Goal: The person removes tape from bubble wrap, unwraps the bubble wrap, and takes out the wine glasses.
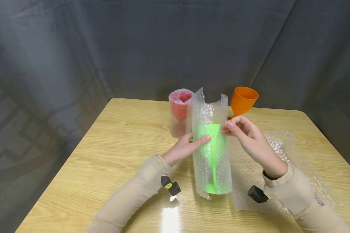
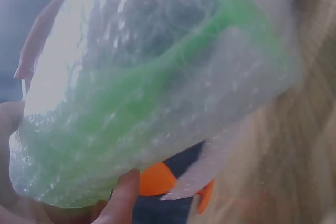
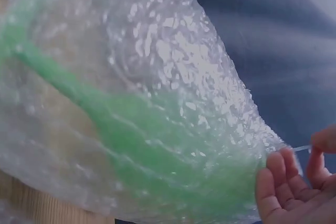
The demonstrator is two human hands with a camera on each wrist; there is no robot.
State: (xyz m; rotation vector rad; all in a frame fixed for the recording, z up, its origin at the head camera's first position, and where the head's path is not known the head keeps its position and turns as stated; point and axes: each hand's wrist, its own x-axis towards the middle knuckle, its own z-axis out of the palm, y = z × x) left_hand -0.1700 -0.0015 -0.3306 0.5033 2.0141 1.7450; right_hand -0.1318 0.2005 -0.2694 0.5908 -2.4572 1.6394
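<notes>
A green plastic goblet [image 1: 213,157] stands upright inside a sleeve of bubble wrap [image 1: 208,111], whose top rises above the goblet's rim. My left hand [image 1: 185,149] grips this bundle from the left, thumb across the front and fingers behind. At the upper right side of the wrap is my right hand [image 1: 250,142], thumb and fingertips brought together. In the right wrist view it pinches a thin clear strip [image 3: 302,149] at the wrap's edge; I cannot tell if that is tape. The left wrist view shows the green goblet [image 2: 121,103] blurred through the bubbles.
A red goblet [image 1: 180,110] rolled in bubble wrap stands behind the bundle on the left. An orange goblet [image 1: 241,103] without wrapping is at the back right. A flat sheet of bubble wrap [image 1: 259,181] lies under my right forearm on the wooden table [image 1: 105,155]. Dark curtains [image 1: 151,48] hang behind.
</notes>
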